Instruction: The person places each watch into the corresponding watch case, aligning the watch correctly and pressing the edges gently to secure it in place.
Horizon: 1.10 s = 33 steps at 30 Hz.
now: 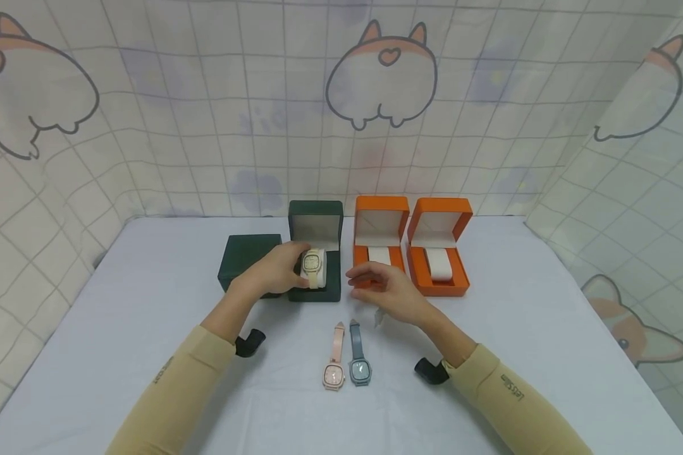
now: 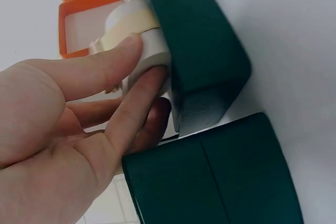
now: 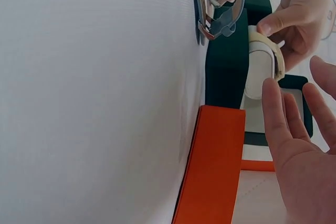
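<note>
White tabletop [image 1: 148, 303] is filling my view. I'm seeing the left hand [image 1: 276, 268] pinching a cream watch [image 1: 312, 265] on its pillow inside the open green box [image 1: 317, 253]. The right hand [image 1: 387, 289] is hovering beside it, fingers relaxed, holding nothing.

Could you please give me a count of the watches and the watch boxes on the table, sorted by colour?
Cream watch, held by the left hand in the open green box: 1
Pink watch: 1
Blue watch: 1
Green boxes, with the closed one: 2
Orange boxes: 2
Total: 7
</note>
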Motion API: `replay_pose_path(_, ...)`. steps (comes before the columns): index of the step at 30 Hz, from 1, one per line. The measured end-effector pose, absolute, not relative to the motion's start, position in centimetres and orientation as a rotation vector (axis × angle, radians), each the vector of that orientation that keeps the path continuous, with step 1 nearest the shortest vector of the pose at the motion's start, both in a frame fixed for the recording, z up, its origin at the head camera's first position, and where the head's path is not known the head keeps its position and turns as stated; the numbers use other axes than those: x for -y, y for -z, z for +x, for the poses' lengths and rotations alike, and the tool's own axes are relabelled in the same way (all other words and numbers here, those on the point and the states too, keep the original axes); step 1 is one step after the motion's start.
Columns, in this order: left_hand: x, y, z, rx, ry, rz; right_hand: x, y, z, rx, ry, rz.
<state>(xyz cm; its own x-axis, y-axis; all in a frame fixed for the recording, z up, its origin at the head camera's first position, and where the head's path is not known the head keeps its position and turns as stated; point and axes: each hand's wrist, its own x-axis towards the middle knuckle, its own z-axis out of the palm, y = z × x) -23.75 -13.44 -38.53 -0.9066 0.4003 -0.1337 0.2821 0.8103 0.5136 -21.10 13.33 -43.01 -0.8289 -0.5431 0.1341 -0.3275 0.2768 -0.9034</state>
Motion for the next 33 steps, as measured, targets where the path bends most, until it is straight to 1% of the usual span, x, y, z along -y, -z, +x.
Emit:
replay_pose_path(6,13.1,38.2,-23.7,-2.763,-0.672,0.513,-13.3,42.7,-21.0,-2.347,1.572,-0.804)
replay_pose_path(14,12.6,38.7,-24.1,-2.788,-0.604,0.519,-13.0,42.7,-21.0,-2.351,1.578,-0.832)
replay_pose_path(25,12.1,39.7,-24.1,-2.771,-0.633,0.45,-12.7,42.1,-21.5,-2.354,1.557,-0.865)
replay_pose_path(33,11.9,39.9,-24.1,-2.78,-0.645,0.45,-12.4,41.2,-22.2,-2.368,1.548,-0.889)
